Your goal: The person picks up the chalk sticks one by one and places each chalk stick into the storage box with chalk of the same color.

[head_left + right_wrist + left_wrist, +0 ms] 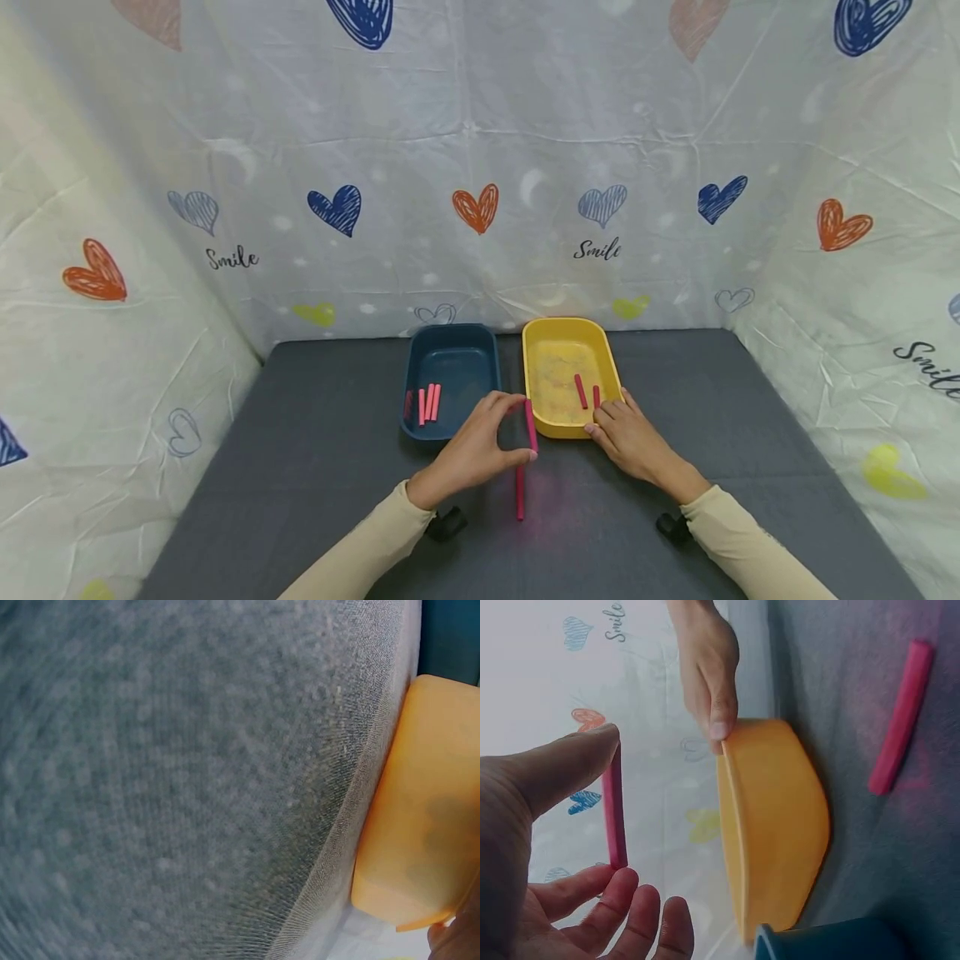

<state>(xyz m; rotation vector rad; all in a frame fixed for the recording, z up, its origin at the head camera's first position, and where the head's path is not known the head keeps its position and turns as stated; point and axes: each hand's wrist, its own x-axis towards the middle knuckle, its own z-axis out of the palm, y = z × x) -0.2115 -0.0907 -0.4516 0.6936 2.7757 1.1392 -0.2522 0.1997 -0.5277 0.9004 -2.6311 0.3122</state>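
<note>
My left hand (468, 450) pinches a dark pink chalk stick (531, 427) end to end between thumb and fingertips, raised above the table. In the left wrist view the held chalk stands nearly upright in the picture. A second dark pink chalk stick (520, 495) lies on the table below that hand. At the near right corner of the yellow tray (562, 432), my right hand (633, 437) grips the rim, its thumb outside. Two dark pink chalk sticks (581, 392) lie in this tray. The right wrist view shows mostly cloth and the tray's side.
A dark blue tray (461, 367) stands left of the yellow one, with several lighter pink chalk sticks (429, 403) in its left part. Grey cloth (322, 467) covers the table, smudged with pink dust near the middle. A heart-printed curtain (405, 275) hangs behind and at both sides.
</note>
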